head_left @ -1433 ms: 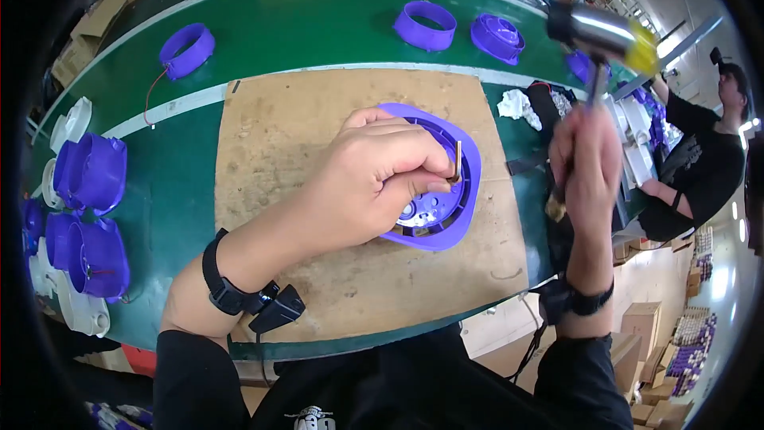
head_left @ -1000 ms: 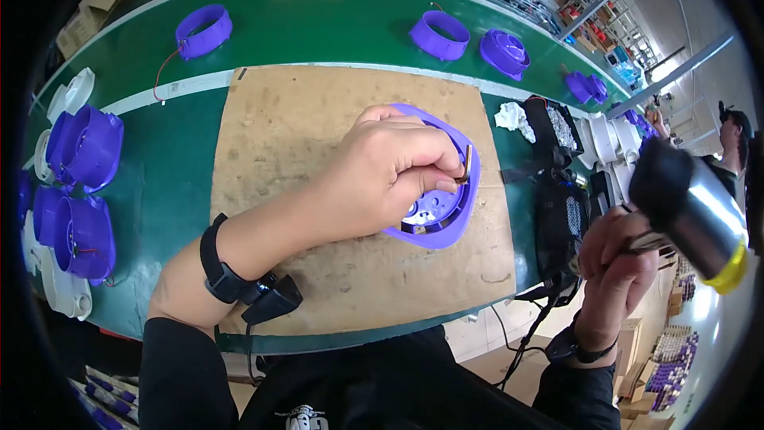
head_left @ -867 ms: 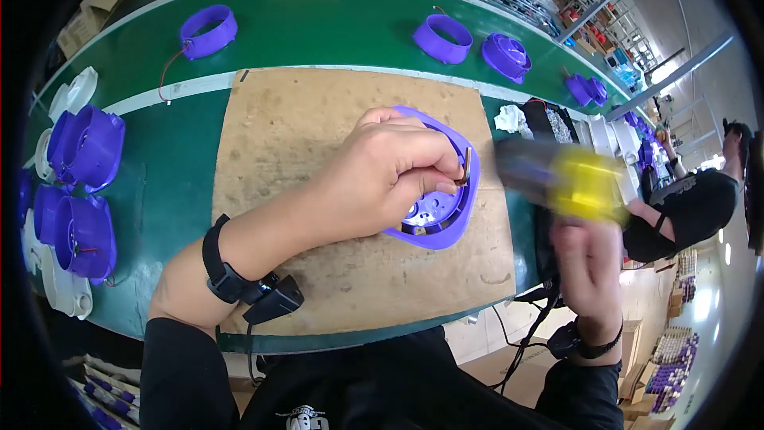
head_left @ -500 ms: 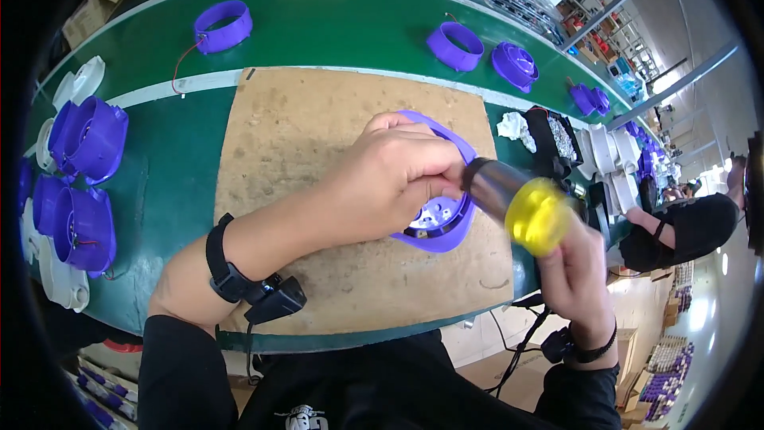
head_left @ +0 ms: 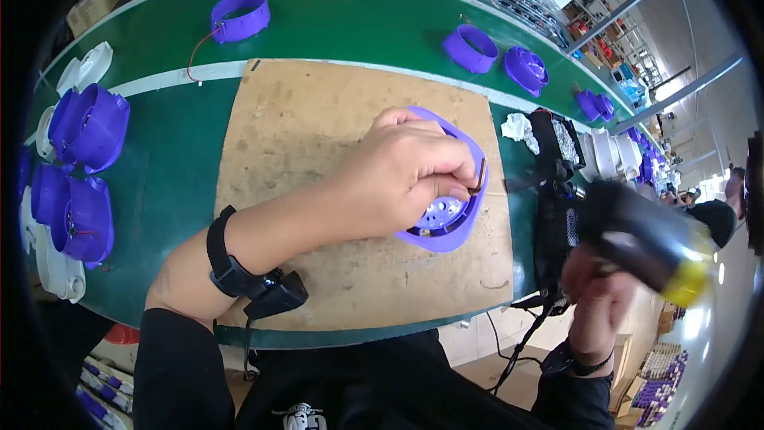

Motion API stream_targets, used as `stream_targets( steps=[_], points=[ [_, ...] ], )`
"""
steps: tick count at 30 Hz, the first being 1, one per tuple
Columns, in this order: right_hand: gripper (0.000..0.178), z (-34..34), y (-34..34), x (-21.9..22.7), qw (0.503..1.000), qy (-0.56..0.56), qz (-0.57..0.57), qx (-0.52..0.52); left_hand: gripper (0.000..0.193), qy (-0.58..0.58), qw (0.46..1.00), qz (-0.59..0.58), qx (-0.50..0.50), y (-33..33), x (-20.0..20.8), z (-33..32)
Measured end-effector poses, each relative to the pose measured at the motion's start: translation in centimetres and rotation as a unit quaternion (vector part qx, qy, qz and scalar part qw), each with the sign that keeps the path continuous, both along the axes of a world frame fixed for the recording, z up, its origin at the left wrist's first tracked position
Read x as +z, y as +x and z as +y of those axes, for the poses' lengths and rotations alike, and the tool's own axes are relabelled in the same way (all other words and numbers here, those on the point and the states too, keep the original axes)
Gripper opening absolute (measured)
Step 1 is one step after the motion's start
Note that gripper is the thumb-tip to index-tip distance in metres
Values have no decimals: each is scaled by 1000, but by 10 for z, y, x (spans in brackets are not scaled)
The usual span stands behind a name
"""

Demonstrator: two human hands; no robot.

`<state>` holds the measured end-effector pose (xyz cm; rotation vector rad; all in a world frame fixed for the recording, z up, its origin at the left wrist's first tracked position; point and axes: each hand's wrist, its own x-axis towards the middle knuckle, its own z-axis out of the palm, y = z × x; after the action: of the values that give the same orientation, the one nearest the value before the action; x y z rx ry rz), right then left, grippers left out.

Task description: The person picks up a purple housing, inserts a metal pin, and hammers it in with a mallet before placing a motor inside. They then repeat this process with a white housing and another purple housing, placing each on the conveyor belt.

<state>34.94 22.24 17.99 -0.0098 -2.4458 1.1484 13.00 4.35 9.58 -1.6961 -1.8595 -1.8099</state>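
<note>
A purple plastic housing with a perforated inner part rests on the brown board. My left hand reaches over it, thumb and fingers pinched on a thin brownish metal piece at the housing's right side. The piece's lower end is hidden by the fingers. To the right, my right hand grips a mallet, held off the board. Its thick head is black with a yellow end, and both head and hand are smeared by motion.
Purple housings and white covers are stacked at the left. More purple rings sit on the green surface beyond the board. A black pouch and crumpled white tissue lie right of it. Cables hang at the front edge.
The mallet has swung away to the right from beside my left hand, uncovering the thin metal piece. My left hand and the housing stay nearly in place. The view has shifted slightly.
</note>
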Motion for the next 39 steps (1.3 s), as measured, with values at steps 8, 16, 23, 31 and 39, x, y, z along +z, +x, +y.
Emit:
stream_targets(
  steps=[8,16,23,31,39],
  points=[
    [33,3,-28,7,962,172,-212,30,7,-55,997,33,36,-10,-14,-2],
    [46,19,-24,-19,999,8,-21,-24,4,-30,993,-110,-42,-12,19,-20],
    [25,81,-79,-85,987,1,-45,-153,7,115,992,-52,-16,-46,46,-40],
    [17,141,-154,-139,935,236,-74,-253,12,-235,876,253,337,-107,-43,-42],
    [17,141,-169,-152,905,326,10,-274,11,-256,874,224,347,-113,-59,-37]
  ],
)
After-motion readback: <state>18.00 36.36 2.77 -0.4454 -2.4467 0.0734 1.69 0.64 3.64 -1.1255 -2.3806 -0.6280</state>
